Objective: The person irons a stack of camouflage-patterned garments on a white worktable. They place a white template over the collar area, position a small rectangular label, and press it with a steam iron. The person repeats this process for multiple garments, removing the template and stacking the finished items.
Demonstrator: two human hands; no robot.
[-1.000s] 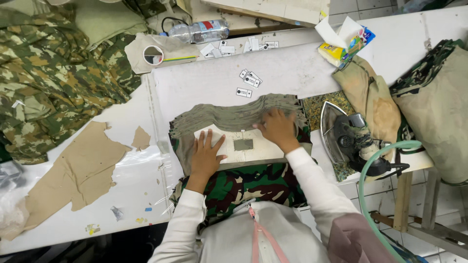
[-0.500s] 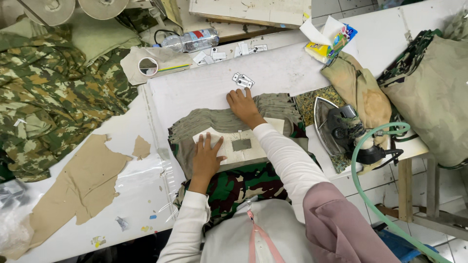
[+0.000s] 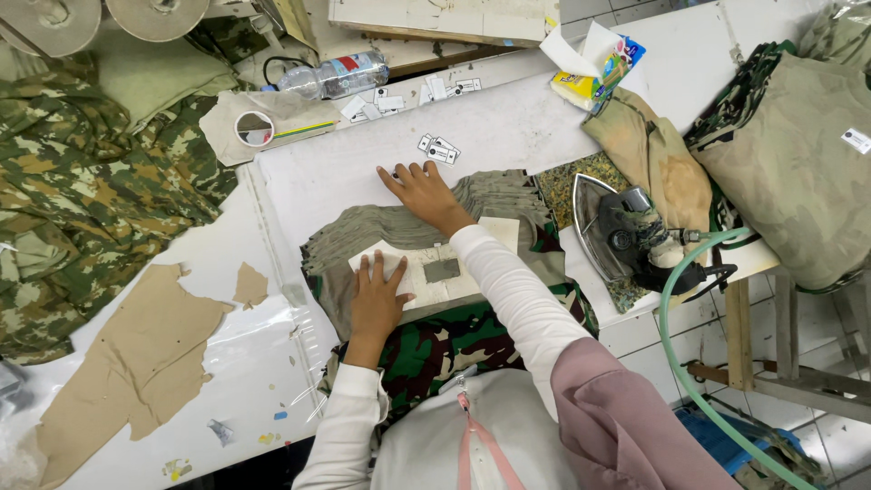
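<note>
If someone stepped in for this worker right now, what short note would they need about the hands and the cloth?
Left hand: flat, palm down on the white template, pinning it to the stack of olive fabric pieces.
Right hand: empty, fingers spread on the white pressing pad, just short of the small white labels.
Iron: parked at the right, untouched.
Done: template laid on the stack.
Left: no label in hand yet.

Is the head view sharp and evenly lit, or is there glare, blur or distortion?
Head view: light is even and soft, with faint shadows under the left hand and right hand; mild glare on the clear plastic sheet; table edges bow from a wide lens; no motion blur that I can see.
</note>
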